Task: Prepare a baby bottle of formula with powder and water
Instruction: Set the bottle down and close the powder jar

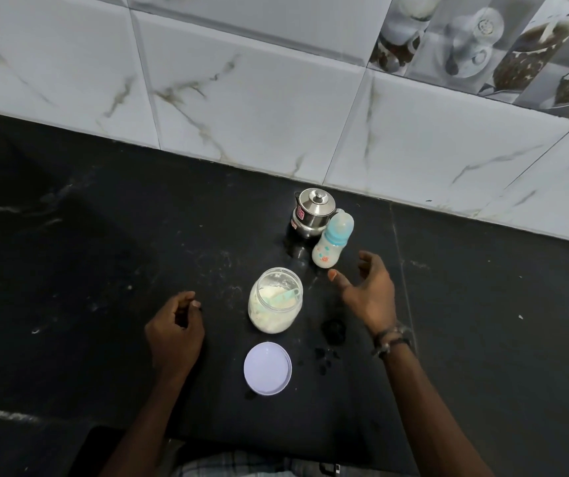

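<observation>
Table [104, 235] runs up to a tiled wall [276, 98] at its back edge. Steel pot [311, 213] near back edge, mid-table. Baby bottle [332, 243] just beside it, front-right, touching or nearly. Open powder jar [275, 299] in front of both, scoop [284, 295] inside it. Jar lid [267, 368] lies in front of jar, toward front edge. Left hand [174, 333] left of jar, right hand [369, 290] right of jar, just in front of bottle.
</observation>
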The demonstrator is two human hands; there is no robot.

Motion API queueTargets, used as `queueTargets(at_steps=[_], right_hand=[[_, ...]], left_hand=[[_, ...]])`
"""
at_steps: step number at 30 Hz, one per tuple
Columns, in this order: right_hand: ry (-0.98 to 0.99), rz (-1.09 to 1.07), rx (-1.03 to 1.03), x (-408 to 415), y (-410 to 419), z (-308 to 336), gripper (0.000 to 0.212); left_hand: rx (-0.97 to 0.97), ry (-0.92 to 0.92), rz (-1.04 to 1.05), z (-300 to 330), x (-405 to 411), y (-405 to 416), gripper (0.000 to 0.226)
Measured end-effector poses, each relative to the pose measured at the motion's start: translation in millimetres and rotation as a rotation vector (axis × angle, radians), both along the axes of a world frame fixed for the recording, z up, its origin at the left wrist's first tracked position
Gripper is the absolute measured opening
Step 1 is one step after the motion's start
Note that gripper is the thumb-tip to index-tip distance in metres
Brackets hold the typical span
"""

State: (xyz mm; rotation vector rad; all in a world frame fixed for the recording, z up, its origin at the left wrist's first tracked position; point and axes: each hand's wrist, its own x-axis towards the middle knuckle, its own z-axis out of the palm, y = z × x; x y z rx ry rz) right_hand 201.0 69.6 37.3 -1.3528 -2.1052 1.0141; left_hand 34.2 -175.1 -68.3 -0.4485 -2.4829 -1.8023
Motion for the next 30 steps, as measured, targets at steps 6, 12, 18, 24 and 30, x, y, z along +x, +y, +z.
queueTargets(at_steps=[6, 12, 18, 24, 30], right_hand=[[-0.027, 0.092, 0.056, 36.8, -84.0, -16.5, 0.049], [-0.250, 0.357, 0.177, 32.5, -135.3, -32.7, 0.072], [-0.506, 0.508, 0.254, 18.9, -147.9, -35.8, 0.094], [-0.502, 0.553, 0.337, 22.7, -147.9, -39.7, 0.065], [-0.389, 0.418, 0.216, 37.1, -126.9, -28.7, 0.066]], left_hand=[[-0.016, -0.001, -0.007, -0.9, 0.1, 0.2, 0.022], [-0.019, -0.013, -0.016, 2.9, 2.2, -0.9, 0.021], [-0.027, -0.005, -0.020, 5.9, 4.2, -0.2, 0.021], [-0.028, 0.017, -0.021, 7.1, 4.4, -1.9, 0.021], [0.062, 0.067, -0.078, 11.2, 9.4, -1.3, 0.018]])
